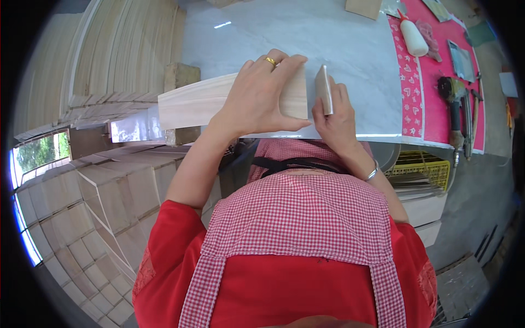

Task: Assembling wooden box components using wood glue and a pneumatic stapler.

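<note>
My left hand point(257, 93) spans a long pale wooden board point(191, 103), fingers along its far edge and thumb along its near edge, close to its right end. A gold ring is on one finger. The board's left part lies over small wooden blocks point(182, 77) at the table's left side. Just right of the board, my right hand point(338, 117) grips a thin flat piece point(324, 90), standing on edge with a pale, shiny rim. Its exact kind cannot be made out. A gap separates this piece from the board's end.
Stacked wooden boards point(126, 49) rise at the left, with piled wooden boxes point(126, 197) below. On the table's point(350, 44) right, a pink cloth point(437, 82) bears a white glue bottle point(414, 39) and a power tool point(451, 104). A yellow basket point(421, 167) stands below.
</note>
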Demonstrator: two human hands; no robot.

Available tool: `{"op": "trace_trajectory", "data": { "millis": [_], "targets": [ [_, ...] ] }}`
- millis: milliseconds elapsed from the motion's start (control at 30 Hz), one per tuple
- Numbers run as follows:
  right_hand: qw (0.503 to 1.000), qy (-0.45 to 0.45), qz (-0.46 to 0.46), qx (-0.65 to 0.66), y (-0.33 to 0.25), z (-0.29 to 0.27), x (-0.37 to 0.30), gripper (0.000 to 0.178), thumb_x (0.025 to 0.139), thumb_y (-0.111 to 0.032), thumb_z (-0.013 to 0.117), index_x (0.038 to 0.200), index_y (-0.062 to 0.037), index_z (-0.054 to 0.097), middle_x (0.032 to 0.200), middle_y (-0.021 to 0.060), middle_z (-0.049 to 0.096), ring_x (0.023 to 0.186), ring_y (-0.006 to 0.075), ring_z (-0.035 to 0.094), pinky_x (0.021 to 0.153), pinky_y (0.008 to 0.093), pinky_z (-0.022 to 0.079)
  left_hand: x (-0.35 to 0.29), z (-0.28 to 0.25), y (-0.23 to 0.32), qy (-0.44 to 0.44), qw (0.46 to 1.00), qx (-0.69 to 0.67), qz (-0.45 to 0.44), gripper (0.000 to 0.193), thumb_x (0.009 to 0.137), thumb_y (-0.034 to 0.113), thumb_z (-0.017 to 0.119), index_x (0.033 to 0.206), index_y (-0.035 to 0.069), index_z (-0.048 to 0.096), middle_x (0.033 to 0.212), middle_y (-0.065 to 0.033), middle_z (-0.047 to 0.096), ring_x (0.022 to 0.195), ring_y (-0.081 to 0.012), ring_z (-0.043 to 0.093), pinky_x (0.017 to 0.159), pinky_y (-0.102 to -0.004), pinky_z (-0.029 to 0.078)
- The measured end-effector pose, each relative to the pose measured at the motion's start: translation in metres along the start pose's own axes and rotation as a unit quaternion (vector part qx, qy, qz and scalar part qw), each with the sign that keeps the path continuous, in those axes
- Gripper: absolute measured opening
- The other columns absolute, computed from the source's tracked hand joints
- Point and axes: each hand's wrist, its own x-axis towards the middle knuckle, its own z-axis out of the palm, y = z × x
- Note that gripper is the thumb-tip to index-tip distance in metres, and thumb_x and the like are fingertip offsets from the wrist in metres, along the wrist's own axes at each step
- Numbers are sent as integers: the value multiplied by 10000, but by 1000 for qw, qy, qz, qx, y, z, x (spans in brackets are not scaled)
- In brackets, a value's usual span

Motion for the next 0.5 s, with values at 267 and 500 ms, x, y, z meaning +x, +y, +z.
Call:
{"op": "trace_trajectory", "data": {
  "millis": [267, 500],
  "targets": [
    [1000, -27, 12, 5, -5, 13, 7, 697, 765, -12, 661, 1409, -10, 396, 1012, 181, 504, 754, 385, 614, 616, 455, 527, 11, -4, 5, -24, 999, -19, -44, 877, 552, 413, 863, 1283, 73, 519, 1153, -145, 554, 1024, -344, 570, 888, -434, 447],
    [999, -35, 16, -1, -3, 15, 6, 736, 733, -50, 706, 1400, 3, 399, 1040, 180, 500, 760, 379, 625, 614, 446, 532, 20, 1, 12, -29, 998, -32, -47, 883, 551, 439, 863, 1261, 40, 524, 1170, -140, 560, 1035, -334, 574, 876, -431, 433]
  ]
}}
